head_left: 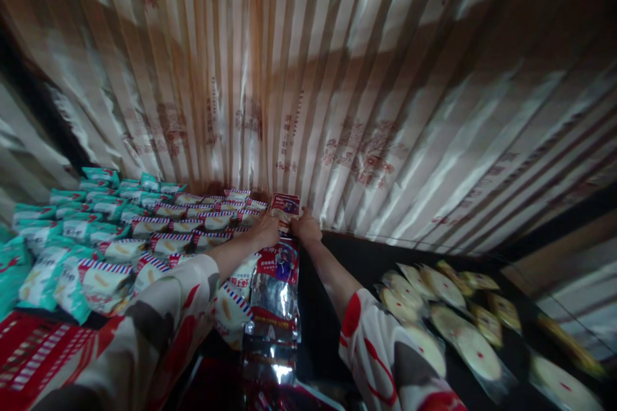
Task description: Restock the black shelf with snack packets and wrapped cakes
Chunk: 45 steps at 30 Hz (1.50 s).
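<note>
Both arms reach far forward over a dark shelf, in white sleeves with red and grey print. My left hand [266, 230] and my right hand [305, 228] meet at a small red and blue snack packet [284, 205] standing against the striped curtain; their fingers are closed on its lower edge. Below the hands a row of shiny silver and red packets [276, 295] runs toward me.
Rows of red-striped snack packets [193, 221] and teal packets [72, 205] fill the left. Round yellow-white wrapped cakes [453, 327] lie on the dark shelf [366, 257] at right. A cream striped curtain [308, 90] hangs behind. A red patterned pack [33, 347] sits at lower left.
</note>
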Motion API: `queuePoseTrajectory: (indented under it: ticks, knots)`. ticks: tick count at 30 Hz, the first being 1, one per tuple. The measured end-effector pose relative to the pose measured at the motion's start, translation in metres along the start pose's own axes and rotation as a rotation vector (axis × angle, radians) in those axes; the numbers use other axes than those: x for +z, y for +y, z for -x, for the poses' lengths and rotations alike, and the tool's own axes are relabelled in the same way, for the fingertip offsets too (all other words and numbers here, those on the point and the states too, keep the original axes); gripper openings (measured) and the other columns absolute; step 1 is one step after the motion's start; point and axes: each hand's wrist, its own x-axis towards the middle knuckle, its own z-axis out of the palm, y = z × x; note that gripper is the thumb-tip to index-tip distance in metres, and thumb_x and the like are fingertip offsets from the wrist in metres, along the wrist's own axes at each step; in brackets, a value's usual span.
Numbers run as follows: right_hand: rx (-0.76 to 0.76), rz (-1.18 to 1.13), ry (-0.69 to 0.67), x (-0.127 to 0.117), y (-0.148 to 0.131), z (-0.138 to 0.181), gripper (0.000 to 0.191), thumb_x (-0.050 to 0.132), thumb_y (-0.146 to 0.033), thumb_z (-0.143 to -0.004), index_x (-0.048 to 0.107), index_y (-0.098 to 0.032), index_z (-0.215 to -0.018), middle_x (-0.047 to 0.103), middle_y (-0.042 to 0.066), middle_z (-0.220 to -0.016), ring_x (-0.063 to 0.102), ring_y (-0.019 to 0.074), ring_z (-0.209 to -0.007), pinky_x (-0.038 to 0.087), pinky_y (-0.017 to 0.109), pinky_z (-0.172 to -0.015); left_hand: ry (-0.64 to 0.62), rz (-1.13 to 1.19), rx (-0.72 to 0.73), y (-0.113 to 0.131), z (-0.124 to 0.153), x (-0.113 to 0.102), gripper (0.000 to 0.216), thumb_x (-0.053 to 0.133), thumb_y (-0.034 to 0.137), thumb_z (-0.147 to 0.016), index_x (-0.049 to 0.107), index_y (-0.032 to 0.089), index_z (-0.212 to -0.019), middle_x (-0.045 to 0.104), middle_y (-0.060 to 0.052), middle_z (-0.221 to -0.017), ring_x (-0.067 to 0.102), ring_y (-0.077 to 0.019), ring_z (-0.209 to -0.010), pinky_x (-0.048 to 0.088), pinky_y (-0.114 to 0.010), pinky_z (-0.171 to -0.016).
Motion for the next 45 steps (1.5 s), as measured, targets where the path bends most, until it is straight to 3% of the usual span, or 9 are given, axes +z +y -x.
queuePoseTrajectory:
  ticks: [6, 12, 20, 25, 30, 34, 39, 45]
  knots:
    - [-0.023, 0.079, -0.054, -0.002, -0.008, -0.004, 0.032, 0.047, -0.028, -0.080, 0.065, -0.025, -0.106, 0.066, 0.011, -0.104, 0.063, 0.0267, -0.094, 0.048, 0.037, -0.076, -0.037, -0.040, -0.017, -0.001, -0.011, 0.004, 0.027, 0.049, 0.007, -0.073, 0.066, 0.009, -0.094, 0.066, -0.016, -0.104, 0.057, -0.0259, -0.106, 0.042, -0.032, -0.096]
    - [0.005, 0.110, -0.065, -0.001, -0.010, -0.001, 0.033, 0.046, -0.029, -0.082, 0.066, -0.029, -0.107, 0.064, 0.009, -0.107, 0.062, 0.0263, -0.097, 0.048, 0.036, -0.078, -0.053, -0.044, -0.028, -0.003, -0.018, 0.004, 0.027, 0.046, 0.008, -0.077, 0.067, 0.008, -0.095, 0.067, -0.016, -0.102, 0.060, -0.0246, -0.101, 0.045, -0.030, -0.091]
    - [-0.085, 0.074, 0.038, -0.009, -0.001, 0.016, 0.033, 0.048, -0.027, -0.082, 0.065, -0.026, -0.110, 0.062, 0.009, -0.113, 0.060, 0.0228, -0.100, 0.046, 0.031, -0.083, -0.028, -0.036, -0.007, -0.009, -0.016, 0.001, 0.032, 0.048, 0.007, -0.077, 0.064, 0.012, -0.103, 0.066, -0.012, -0.106, 0.062, -0.0191, -0.099, 0.047, -0.025, -0.086]
    - [-0.181, -0.038, 0.136, -0.016, 0.018, 0.038, 0.031, 0.047, -0.023, -0.082, 0.065, -0.020, -0.107, 0.063, 0.008, -0.112, 0.060, 0.0179, -0.096, 0.045, 0.026, -0.085, -0.006, -0.027, 0.021, 0.002, -0.001, -0.016, 0.028, 0.049, 0.011, -0.078, 0.065, 0.014, -0.100, 0.066, -0.011, -0.107, 0.060, -0.0195, -0.102, 0.045, -0.026, -0.089]
    - [-0.261, -0.142, 0.163, -0.019, 0.035, 0.081, 0.028, 0.045, -0.022, -0.081, 0.066, -0.020, -0.100, 0.063, 0.007, -0.104, 0.060, 0.0174, -0.090, 0.045, 0.028, -0.083, -0.090, -0.028, 0.110, 0.036, 0.033, -0.035, 0.026, 0.044, 0.014, -0.082, 0.065, 0.013, -0.097, 0.067, -0.012, -0.101, 0.063, -0.0200, -0.095, 0.048, -0.027, -0.081]
    - [-0.334, -0.196, 0.186, -0.025, 0.041, 0.121, 0.029, 0.047, -0.019, -0.076, 0.066, -0.016, -0.098, 0.064, 0.009, -0.103, 0.058, 0.0204, -0.094, 0.046, 0.030, -0.083, -0.116, -0.022, 0.187, 0.071, 0.072, -0.036, 0.026, 0.045, 0.015, -0.082, 0.062, 0.011, -0.101, 0.066, -0.012, -0.103, 0.062, -0.0190, -0.096, 0.047, -0.026, -0.082]
    - [-0.398, -0.253, 0.206, -0.038, 0.052, 0.169, 0.029, 0.047, -0.019, -0.075, 0.065, -0.013, -0.098, 0.064, 0.012, -0.106, 0.058, 0.0221, -0.097, 0.047, 0.034, -0.084, -0.089, 0.052, 0.208, 0.093, 0.124, -0.023, 0.031, 0.039, 0.011, -0.084, 0.057, 0.008, -0.109, 0.063, -0.013, -0.108, 0.060, -0.0182, -0.101, 0.046, -0.027, -0.087]
    - [-0.472, -0.282, 0.106, -0.034, 0.077, 0.246, 0.029, 0.043, -0.021, -0.081, 0.065, -0.017, -0.098, 0.065, 0.010, -0.101, 0.060, 0.0199, -0.094, 0.047, 0.034, -0.086, -0.035, 0.293, 0.244, 0.092, 0.198, 0.012, 0.034, 0.036, 0.014, -0.086, 0.054, 0.008, -0.115, 0.059, -0.014, -0.117, 0.055, -0.0192, -0.108, 0.043, -0.032, -0.095]
